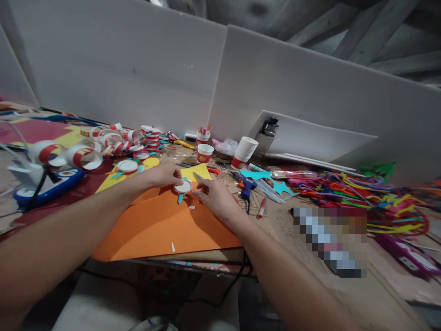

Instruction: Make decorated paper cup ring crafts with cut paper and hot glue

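Observation:
My left hand (168, 175) pinches the rim of a white round paper-cup base (183, 186), with small teal paper strips sticking out from it. Close by on the right, my right hand (217, 196) has its fingers bent near the disc's edge. A pointed grey blade (198, 177), like that of scissors, juts up and left from behind these fingers; its handle is hidden. Orange paper (151, 230) lies under both hands, with a yellow sheet (203, 171) beyond it. A similar cup base (127, 167) with teal strips rests to the left of my left hand.
Cut cup rings (82, 157) and a blue-white power strip (50, 186) are at left. Stacked paper cups (245, 151), another cup (205, 154) and a dark bottle (267, 138) stand behind. A blue glue gun (247, 187), red marker (262, 208) and colourful pipe cleaners (379, 207) lie right.

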{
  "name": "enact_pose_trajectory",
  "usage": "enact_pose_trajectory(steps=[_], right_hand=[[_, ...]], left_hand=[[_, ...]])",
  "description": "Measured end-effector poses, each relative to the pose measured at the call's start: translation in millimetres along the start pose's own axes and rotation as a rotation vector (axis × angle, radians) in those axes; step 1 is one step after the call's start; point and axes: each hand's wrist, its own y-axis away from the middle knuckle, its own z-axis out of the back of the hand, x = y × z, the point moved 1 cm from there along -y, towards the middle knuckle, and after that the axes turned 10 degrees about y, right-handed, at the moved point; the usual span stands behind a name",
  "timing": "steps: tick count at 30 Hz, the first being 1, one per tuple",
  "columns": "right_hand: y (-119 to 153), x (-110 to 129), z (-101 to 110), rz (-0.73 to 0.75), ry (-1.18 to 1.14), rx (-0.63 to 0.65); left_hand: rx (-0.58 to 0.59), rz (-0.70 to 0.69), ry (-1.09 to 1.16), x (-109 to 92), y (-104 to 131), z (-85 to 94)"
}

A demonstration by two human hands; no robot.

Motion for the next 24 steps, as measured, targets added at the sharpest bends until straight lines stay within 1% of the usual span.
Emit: enact_pose_trajectory(steps=[2,4,8,11,13,16,18,21,24], right_hand=[[-2,-1,1,0.008,0.020,-0.056],[-4,-3,0,-0.004,0.000,-0.093],[-9,-5,-2,-0.041,-0.175,-0.109],[-10,-3,1,-0.006,-0.339,-0.164],[-9,-1,5,0.019,-0.436,-0.212],[-6,2,8,0.045,-0.500,-0.250],[-5,3,9,0.064,-0.521,-0.251],[-5,-1,15,0.069,-0.474,-0.264],[-5,-12,34,-0.003,-0.278,-0.363]], left_hand=[[-0.012,-0.031,0.002,-2,0,0.3],[-0.051,-0.092,0.016,-8,1,0.4],[-0.156,-0.250,0.093,-23,4,-1.7],[-0.211,-0.305,0.199,-31,7,-4.6],[-0.204,-0.311,0.301,-35,10,-6.6],[-0.081,-0.299,0.431,-39,13,-10.2],[-0.043,-0.279,0.510,-42,15,-11.9],[-0.081,-0.234,0.603,-43,17,-12.3],[-0.106,-0.190,0.647,-40,17,-11.7]])
